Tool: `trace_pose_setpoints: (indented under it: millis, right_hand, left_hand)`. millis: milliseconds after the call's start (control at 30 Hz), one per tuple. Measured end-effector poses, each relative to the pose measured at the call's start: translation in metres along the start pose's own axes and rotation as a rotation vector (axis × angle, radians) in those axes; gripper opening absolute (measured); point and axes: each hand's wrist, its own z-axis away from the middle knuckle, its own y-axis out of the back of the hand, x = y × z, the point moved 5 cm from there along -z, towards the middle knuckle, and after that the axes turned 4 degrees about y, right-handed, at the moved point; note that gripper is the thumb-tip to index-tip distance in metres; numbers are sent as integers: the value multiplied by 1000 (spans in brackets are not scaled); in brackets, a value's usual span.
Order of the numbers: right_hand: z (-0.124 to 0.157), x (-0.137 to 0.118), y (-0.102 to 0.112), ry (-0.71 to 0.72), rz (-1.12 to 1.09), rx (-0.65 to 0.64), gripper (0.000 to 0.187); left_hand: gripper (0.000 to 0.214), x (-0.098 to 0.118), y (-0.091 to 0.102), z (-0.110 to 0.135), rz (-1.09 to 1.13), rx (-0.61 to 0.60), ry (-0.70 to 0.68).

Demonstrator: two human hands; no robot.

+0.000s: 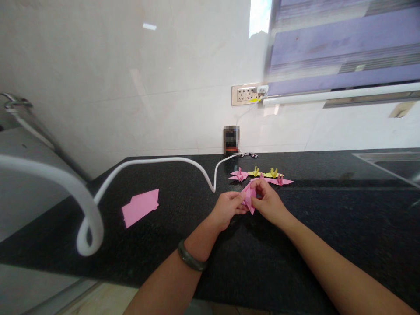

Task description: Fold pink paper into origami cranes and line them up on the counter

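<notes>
Both my hands meet over the black countertop (328, 227) and pinch one folded pink paper piece (248, 197). My left hand (227, 209) grips its left side with thumb and fingers closed; a dark bracelet (191, 259) sits on that wrist. My right hand (268, 202) holds the right side, fingers curled over the top edge. Just behind them stand several finished paper cranes (260, 176), pink and yellow, in a short row. A stack of flat pink paper sheets (141, 206) lies to the left, apart from my hands.
A thick white cable (154, 162) loops across the counter's left part and hangs near the camera. A small dark device (231, 141) leans on the wall below a wall socket (245, 94). A sink edge (387, 162) shows at far right.
</notes>
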Motion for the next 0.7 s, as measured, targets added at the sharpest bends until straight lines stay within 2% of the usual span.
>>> trace_pose_setpoints:
  millis: [167,367,533,700]
  right_hand:
    - [1,-1,1,-13,-33,59,32]
    - [-1,-2,2,-78,-104,35,28]
    - [0,-10,1,-57,-149,11,25]
    - [0,-9,-1,-60,-153,19,27]
  left_hand:
    - [28,1,2,0,18,17,-31]
    - [32,0,3,-1,-7,46,-13]
    - [42,-1,-1,1,-26,0,46]
    - [39,-2,-4,4,-40,-60,69]
